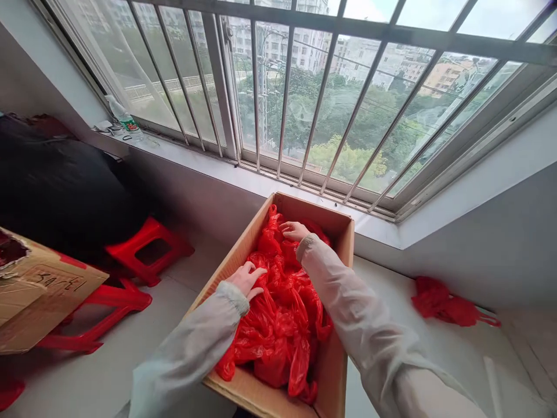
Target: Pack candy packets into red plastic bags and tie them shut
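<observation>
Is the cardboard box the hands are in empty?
No, the cardboard box is full of red plastic bags, and both hands rest on them.

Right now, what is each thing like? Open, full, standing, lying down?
Box: open, full of red bags.
Bags: crumpled, spilling over the near edge.
Left hand: flat on the bags.
Right hand: on the bags.
Loose bag: crumpled on the floor.
Stools: tipped over.
Bottle: upright.

Pale translucent long sleeves with elastic ribbed cuffs; bare hands (246,278).
</observation>
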A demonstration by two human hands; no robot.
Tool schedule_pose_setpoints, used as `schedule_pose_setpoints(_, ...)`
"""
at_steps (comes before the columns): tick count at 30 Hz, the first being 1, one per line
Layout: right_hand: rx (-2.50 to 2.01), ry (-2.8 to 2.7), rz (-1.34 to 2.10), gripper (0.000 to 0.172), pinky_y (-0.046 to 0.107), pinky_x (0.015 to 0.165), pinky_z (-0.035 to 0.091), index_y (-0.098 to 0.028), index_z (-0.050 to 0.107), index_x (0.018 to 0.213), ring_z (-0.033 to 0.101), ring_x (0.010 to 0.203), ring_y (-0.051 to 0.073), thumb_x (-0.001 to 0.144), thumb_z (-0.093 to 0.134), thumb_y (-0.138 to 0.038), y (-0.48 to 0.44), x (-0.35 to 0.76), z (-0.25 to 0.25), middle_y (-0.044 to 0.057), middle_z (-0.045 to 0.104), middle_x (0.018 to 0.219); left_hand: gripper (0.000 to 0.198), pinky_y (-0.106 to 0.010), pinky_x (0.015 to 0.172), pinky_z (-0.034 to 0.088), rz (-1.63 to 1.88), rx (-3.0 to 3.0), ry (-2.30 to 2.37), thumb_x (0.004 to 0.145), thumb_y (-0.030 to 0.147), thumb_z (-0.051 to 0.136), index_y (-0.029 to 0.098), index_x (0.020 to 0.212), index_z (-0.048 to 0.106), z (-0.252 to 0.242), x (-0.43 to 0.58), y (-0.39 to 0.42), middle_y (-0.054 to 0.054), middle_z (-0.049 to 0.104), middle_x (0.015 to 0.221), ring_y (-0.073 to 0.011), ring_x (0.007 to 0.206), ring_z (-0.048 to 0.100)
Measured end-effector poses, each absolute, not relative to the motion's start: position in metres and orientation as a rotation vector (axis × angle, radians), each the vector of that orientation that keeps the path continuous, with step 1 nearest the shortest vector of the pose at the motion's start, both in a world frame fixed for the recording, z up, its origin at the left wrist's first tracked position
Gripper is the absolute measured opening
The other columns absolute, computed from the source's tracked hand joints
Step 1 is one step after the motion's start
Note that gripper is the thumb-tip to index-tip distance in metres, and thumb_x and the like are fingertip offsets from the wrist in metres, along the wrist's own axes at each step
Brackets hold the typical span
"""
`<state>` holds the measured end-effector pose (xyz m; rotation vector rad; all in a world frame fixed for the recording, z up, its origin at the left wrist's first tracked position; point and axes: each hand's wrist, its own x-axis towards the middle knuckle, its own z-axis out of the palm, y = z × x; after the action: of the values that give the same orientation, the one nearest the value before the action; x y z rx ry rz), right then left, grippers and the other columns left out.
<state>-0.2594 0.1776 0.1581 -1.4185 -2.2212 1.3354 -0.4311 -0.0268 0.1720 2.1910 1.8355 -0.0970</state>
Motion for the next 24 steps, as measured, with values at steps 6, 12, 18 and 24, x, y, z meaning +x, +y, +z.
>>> schedule_pose_setpoints(6, -1.324, -2.822, 1.126, 0.033, 0.025, 0.088, 0.050, -0.027, 0.074, 0.103, 0.066, 0.095, 0.018, 0.079, 0.064, -0.007, 0.145, -0.224, 0.151, 0.001, 0.072, 0.097, 0.010, -0.042, 0.095, 0.046, -0.368, 2.282, 1.642, 0.087, 0.022, 0.064, 0.018, 0.096, 0.066, 0.154, -0.394, 0.026, -0.009, 0.063, 0.112, -0.0250, 0.115, 0.053)
schedule_pose_setpoints(12, -1.274, -3.087, 0.819, 0.055, 0.034, 0.091, 0.050, -0.034, 0.053, 0.135, 0.062, 0.109, 0.024, 0.084, 0.062, -0.013, 0.120, -0.237, 0.127, 0.010, 0.057, 0.129, 0.022, -0.045, 0.094, 0.050, -0.588, 2.165, 1.780, 0.092, 0.032, 0.061, 0.014, 0.104, 0.064, 0.136, -0.409, 0.021, -0.008, 0.063, 0.115, -0.0233, 0.110, 0.059)
schedule_pose_setpoints(18, -1.282, -3.144, 0.651, 0.024, 0.038, 0.089, 0.051, -0.021, 0.063, 0.115, 0.062, 0.103, 0.021, 0.097, 0.048, -0.023, 0.124, -0.244, 0.122, 0.008, 0.065, 0.111, 0.036, -0.050, 0.100, 0.045, -0.548, 2.056, 1.880, 0.093, 0.044, 0.056, 0.013, 0.110, 0.063, 0.123, -0.382, 0.019, -0.011, 0.062, 0.119, -0.0266, 0.119, 0.054)
schedule_pose_setpoints(24, -1.324, -3.129, 0.624, 0.028, 0.042, 0.089, 0.052, -0.016, 0.060, 0.116, 0.062, 0.102, 0.021, 0.096, 0.055, -0.034, 0.133, -0.231, 0.126, 0.009, 0.063, 0.116, 0.025, -0.048, 0.095, 0.049, -0.590, 1.969, 1.835, 0.092, 0.033, 0.061, 0.014, 0.107, 0.064, 0.128, -0.389, 0.011, -0.008, 0.065, 0.113, -0.0230, 0.107, 0.061)
